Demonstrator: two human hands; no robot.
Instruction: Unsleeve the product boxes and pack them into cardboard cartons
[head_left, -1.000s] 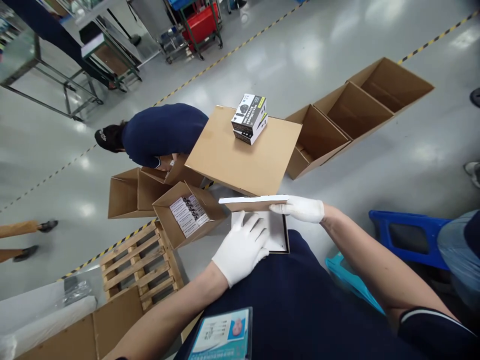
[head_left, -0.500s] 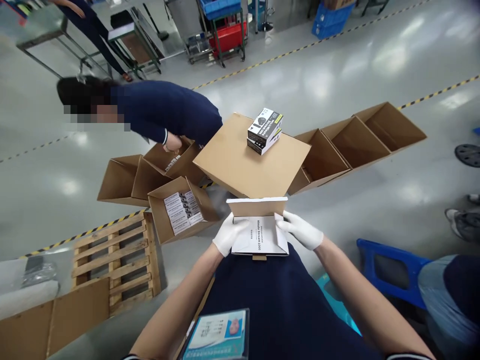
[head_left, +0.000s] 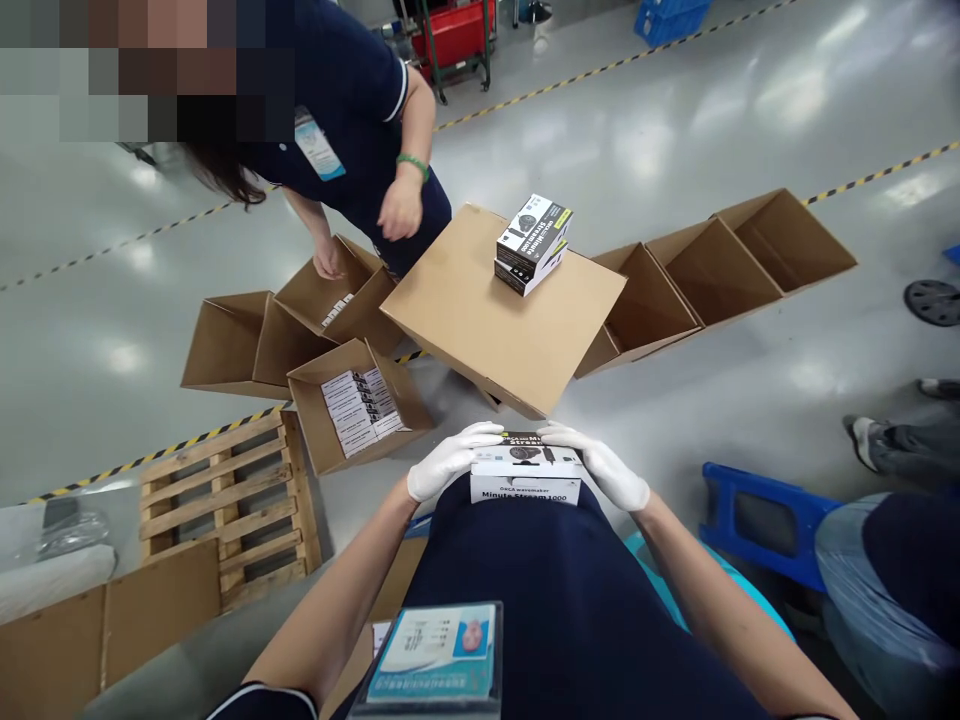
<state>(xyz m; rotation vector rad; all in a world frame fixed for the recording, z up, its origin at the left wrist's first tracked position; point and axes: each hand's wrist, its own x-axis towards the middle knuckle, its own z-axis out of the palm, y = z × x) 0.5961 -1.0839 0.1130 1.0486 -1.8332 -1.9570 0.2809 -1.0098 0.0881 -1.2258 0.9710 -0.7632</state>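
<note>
Near the flat-topped carton [head_left: 495, 320], a Minute Stream 1000 box [head_left: 525, 472] is held between left hand [head_left: 450, 462] and right hand [head_left: 602, 466].

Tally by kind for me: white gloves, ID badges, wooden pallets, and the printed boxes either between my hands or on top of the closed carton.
Printed boxes: 3
White gloves: 2
ID badges: 2
Wooden pallet: 1
Total: 8

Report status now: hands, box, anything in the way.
Left hand and right hand at printed box's far corners. Box at lap, printed face up. Large carton just beyond, two small boxes stacked on top.
</note>
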